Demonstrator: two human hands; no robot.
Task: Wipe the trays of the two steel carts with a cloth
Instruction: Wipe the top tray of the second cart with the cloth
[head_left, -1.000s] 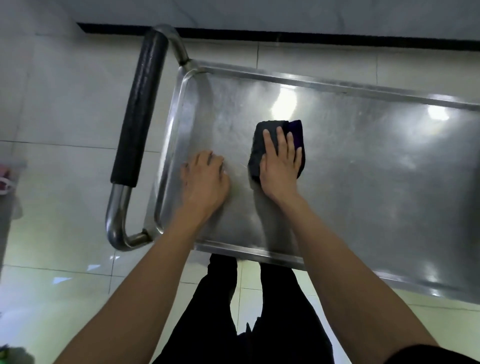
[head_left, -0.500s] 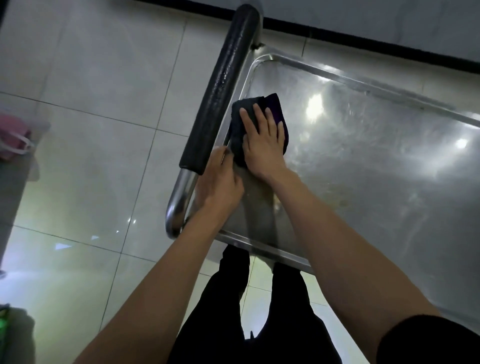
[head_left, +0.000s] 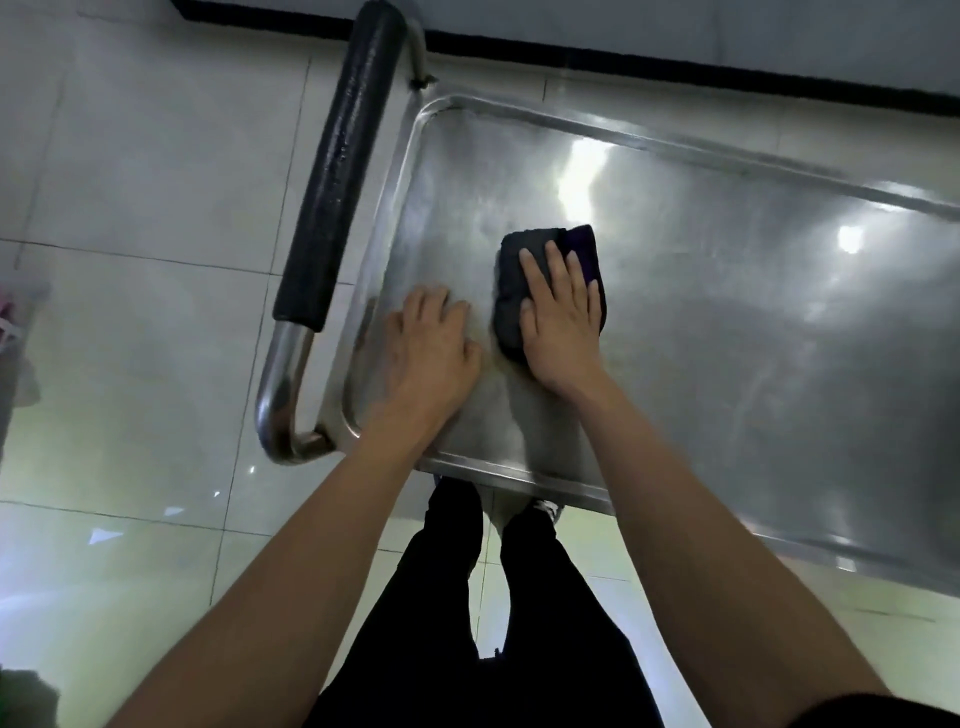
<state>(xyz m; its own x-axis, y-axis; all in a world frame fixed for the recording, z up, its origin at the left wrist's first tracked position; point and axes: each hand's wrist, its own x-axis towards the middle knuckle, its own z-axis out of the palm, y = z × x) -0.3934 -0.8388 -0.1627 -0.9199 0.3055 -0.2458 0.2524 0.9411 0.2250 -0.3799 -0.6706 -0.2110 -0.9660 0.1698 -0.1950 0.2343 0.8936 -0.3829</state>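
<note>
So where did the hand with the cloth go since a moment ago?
The right hand slid the dark cloth away from the tray's handle-side edge, back toward the middle. The left hand shifted off that edge to lie on the tray floor. The right hand presses the cloth as before; the cart handle stays untouched.

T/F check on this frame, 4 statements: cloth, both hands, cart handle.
1. The right hand presses flat on the dark cloth. True.
2. The left hand grips the black handle. False: it rests on the tray, apart from the handle.
3. The cloth lies on the floor. False: it lies on the tray.
4. The handle stands at the tray's left end in the view. True.
</note>
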